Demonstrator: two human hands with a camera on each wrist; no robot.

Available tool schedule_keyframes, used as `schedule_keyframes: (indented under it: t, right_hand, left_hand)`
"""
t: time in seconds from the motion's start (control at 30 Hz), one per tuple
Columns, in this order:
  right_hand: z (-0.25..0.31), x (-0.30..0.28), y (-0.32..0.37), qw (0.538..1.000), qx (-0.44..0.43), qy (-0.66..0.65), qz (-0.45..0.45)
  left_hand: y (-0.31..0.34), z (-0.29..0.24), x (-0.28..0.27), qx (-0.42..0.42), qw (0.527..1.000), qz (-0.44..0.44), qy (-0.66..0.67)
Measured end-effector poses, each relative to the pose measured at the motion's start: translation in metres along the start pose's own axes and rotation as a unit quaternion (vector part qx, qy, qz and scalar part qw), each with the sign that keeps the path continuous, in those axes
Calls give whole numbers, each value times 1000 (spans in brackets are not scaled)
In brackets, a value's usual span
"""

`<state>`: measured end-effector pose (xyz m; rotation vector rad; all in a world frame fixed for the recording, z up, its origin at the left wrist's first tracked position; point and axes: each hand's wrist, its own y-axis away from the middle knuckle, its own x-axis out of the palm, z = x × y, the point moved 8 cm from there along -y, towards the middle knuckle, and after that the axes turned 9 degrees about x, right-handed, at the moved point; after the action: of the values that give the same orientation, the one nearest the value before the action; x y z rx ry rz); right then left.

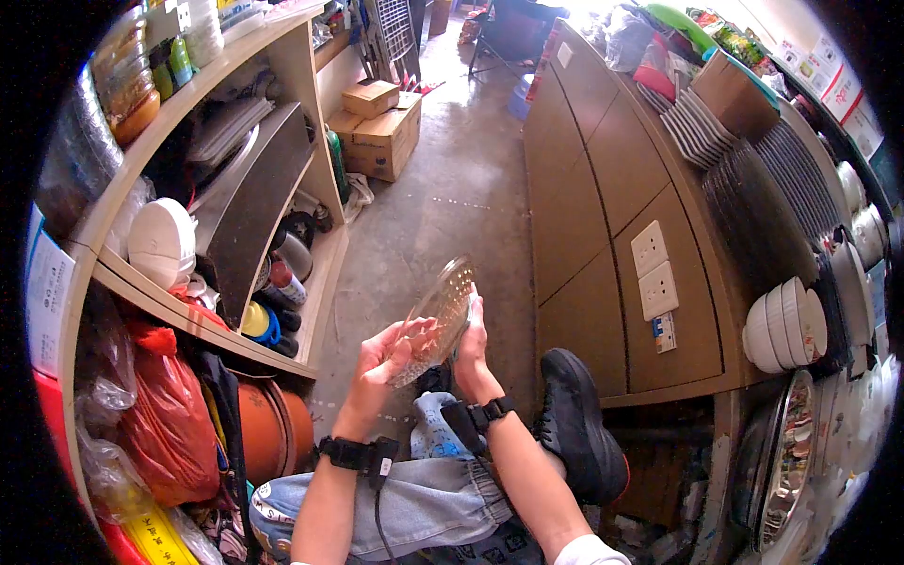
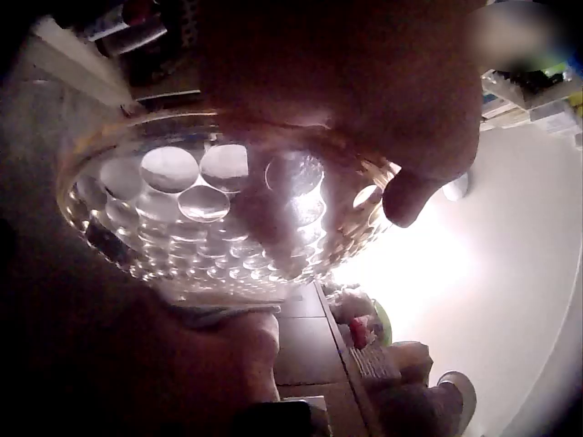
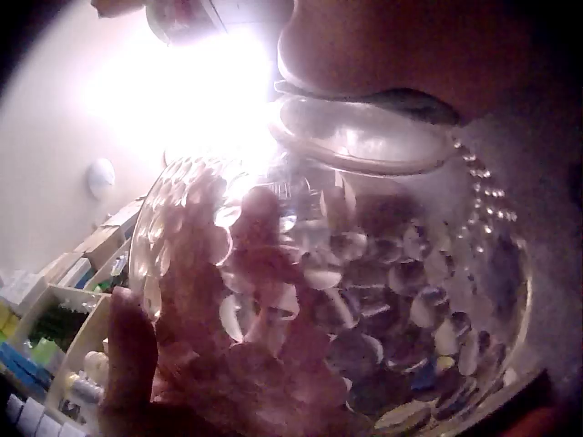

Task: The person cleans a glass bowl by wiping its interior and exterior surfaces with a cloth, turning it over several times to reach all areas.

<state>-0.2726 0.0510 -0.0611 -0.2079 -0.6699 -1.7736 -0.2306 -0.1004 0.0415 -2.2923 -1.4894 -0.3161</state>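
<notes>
A clear glass bowl point(image 1: 438, 315) with rows of round dimples is held on its side between both hands above the floor. My left hand point(image 1: 381, 363) grips it near the rim; in the left wrist view the thumb shows beside the dimpled glass point(image 2: 205, 205). On the far side my right hand point(image 1: 474, 350) holds the bowl by its base, close to the round foot ring point(image 3: 364, 137). Left-hand fingers point(image 3: 264, 328) show through the glass in the right wrist view. A thin grey strip lies under the right hand point(image 3: 401, 45); I cannot tell whether it is cloth.
Wooden shelves point(image 1: 217, 61) with jars and white containers stand on the left, a red plastic bag point(image 1: 165, 414) below. On the right, a brown cabinet point(image 1: 603, 188) bears stacked plates point(image 1: 767, 202) and white bowls point(image 1: 786, 325). Cardboard boxes point(image 1: 377, 141) sit on the floor ahead.
</notes>
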Motion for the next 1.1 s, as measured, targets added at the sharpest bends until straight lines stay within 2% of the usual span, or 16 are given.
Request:
schedule_keyframes:
  t: [0.07,0.17,0.3,0.37,0.4,0.47,0.53,0.57,0.63,0.67,0.7,0.77,0.9,1.0,1.07,1.1]
  right_hand:
    - [-3,0,-1,1000,-1,8,-2]
    - [-8,1,-2,1000,-13,13,5]
    - [-18,1,3,998,18,53,-22]
    - [-30,9,4,999,49,18,-9]
    - [-35,10,3,997,55,49,-3]
    - [-55,18,6,993,108,30,49]
    - [-67,31,15,978,178,31,107]
    - [-71,32,15,978,178,31,108]
    - [-80,38,10,979,148,27,137]
    - [-86,35,5,987,121,68,75]
    - [-82,37,9,987,122,68,75]
    - [-72,48,20,978,154,78,113]
    - [-84,41,11,984,140,74,78]
    - [-78,39,20,978,175,86,75]
    - [-79,43,28,955,241,95,144]
    - [-75,45,28,961,217,95,140]
  left_hand:
    - [-1,-7,-3,39,998,-28,46]
    - [-2,-11,-9,46,996,-65,40]
    - [-1,-9,-17,29,997,-61,39]
    - [-1,-7,-22,43,995,-81,25]
    - [-2,-5,-21,43,995,-81,26]
    - [-3,-11,-25,100,989,-112,1]
    - [-2,-13,-27,97,987,-126,-3]
    - [-2,-13,-29,94,986,-140,-8]
    - [-2,-10,-35,98,985,-140,-25]
    - [-3,-10,-36,103,984,-140,-42]
    - [-3,-11,-35,103,984,-140,-42]
    - [-4,-13,-30,92,986,-123,-69]
    - [-6,-11,-27,86,987,-120,-67]
    - [-7,-5,-20,67,988,-73,-120]
    - [-7,8,-23,45,984,-75,-154]
    - [-7,8,-21,44,984,-74,-154]
